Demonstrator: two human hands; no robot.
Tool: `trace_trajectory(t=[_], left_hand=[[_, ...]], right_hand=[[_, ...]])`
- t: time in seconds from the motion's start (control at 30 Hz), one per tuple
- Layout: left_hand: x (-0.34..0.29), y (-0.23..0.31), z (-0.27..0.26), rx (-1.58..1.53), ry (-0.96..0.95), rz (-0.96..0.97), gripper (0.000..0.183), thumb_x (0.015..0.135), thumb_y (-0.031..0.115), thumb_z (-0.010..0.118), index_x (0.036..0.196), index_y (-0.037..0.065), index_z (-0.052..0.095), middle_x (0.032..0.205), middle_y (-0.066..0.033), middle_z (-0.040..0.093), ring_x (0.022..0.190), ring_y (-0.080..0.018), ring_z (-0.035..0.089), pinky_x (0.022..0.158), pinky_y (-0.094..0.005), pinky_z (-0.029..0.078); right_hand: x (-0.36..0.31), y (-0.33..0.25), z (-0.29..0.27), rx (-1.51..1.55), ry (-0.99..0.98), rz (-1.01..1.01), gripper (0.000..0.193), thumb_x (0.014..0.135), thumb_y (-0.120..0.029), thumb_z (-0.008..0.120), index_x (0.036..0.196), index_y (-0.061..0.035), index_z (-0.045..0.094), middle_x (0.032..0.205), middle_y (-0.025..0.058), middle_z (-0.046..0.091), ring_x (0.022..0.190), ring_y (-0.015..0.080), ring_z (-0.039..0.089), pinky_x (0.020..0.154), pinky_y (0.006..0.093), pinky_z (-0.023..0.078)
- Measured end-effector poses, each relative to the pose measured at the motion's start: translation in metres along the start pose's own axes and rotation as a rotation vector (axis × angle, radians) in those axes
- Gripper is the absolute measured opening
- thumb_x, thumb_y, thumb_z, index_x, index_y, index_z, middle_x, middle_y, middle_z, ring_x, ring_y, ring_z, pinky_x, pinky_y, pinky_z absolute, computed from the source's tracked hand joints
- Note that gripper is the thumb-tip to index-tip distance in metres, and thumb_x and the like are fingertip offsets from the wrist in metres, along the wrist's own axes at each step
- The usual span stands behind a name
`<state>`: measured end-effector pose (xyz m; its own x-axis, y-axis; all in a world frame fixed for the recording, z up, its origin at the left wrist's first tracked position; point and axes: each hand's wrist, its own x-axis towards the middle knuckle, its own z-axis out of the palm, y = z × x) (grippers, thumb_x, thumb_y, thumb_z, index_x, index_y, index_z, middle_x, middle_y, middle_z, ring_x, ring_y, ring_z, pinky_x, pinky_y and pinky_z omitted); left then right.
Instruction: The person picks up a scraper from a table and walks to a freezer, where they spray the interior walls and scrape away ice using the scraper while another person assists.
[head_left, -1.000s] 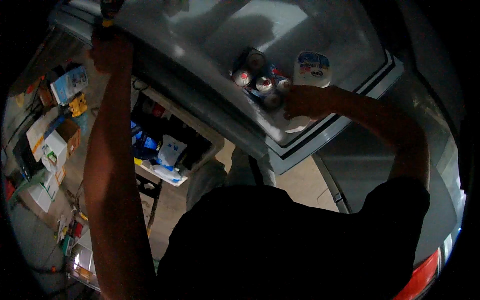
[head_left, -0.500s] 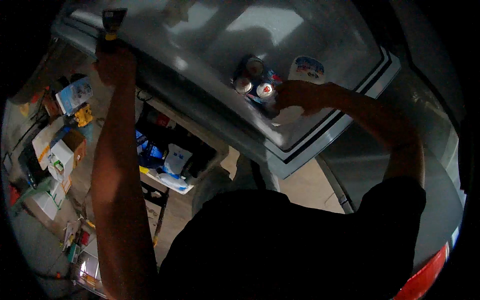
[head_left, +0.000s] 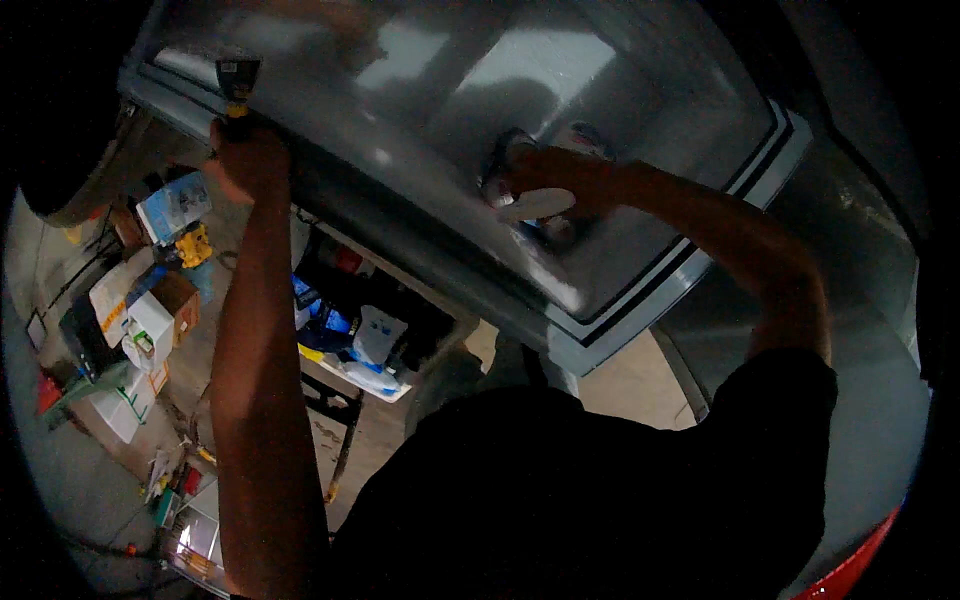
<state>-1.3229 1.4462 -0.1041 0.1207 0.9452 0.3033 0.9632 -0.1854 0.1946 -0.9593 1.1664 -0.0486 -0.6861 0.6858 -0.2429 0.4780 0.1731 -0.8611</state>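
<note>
My left hand [head_left: 250,160] is closed round the handle of a putty knife [head_left: 238,80], whose dark, wide blade points away from me over the panel's left edge. On the glossy grey panel [head_left: 420,150], my right hand [head_left: 560,180] reaches in among a small cluster of cans [head_left: 497,188], covering most of them. A pale oval disc [head_left: 540,205] shows at the near side of that hand and seems held in it. Beyond the fingers, part of a printed piece [head_left: 588,138] is visible. Blur and dim light hide the exact grip.
A light edge with a dark stripe [head_left: 640,330] bounds the panel on the near right. Below it stands a bin [head_left: 385,385] of blue and white packages. Boxes [head_left: 150,325], a yellow item [head_left: 193,245] and loose goods clutter the floor at left.
My right hand has moved left over the cans, and the pale disc has shifted left with it. My left hand and the putty knife sit slightly lower and further right in view.
</note>
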Motion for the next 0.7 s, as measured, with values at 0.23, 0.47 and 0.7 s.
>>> trace_trajectory(t=[0.23,0.47,0.7], left_hand=[[-0.016,0.081,-0.030,0.120,-0.113,-0.290,0.053,0.080,0.023,0.060,0.132,0.021,0.048,0.111,-0.0176,0.052,0.094,-0.0342,0.059,0.078,-0.0444,0.048],[-0.015,0.051,-0.039,0.238,0.010,-0.173,0.051,0.079,0.023,0.060,0.130,0.021,0.049,0.110,-0.0175,0.052,0.094,-0.0372,0.059,0.076,-0.0470,0.048],[-0.016,0.078,-0.042,0.120,0.002,-0.231,0.052,0.079,0.019,0.060,0.129,0.023,0.050,0.108,-0.0177,0.051,0.091,-0.0387,0.059,0.073,-0.0485,0.049]], right_hand=[[0.017,0.019,-0.003,-0.036,0.121,-0.095,0.047,0.072,-0.015,0.076,0.114,-0.0079,0.058,0.114,0.0118,0.059,0.105,0.0286,0.054,0.095,0.0433,0.039],[0.069,0.068,0.002,-0.037,0.325,-0.407,0.054,0.073,-0.030,0.075,0.116,-0.0047,0.056,0.115,0.0142,0.059,0.105,0.0327,0.056,0.089,0.0421,0.046],[0.110,0.054,-0.044,0.067,0.197,0.017,0.047,0.073,-0.021,0.072,0.116,-0.0056,0.057,0.107,0.0139,0.058,0.105,0.0319,0.053,0.091,0.0408,0.042]])
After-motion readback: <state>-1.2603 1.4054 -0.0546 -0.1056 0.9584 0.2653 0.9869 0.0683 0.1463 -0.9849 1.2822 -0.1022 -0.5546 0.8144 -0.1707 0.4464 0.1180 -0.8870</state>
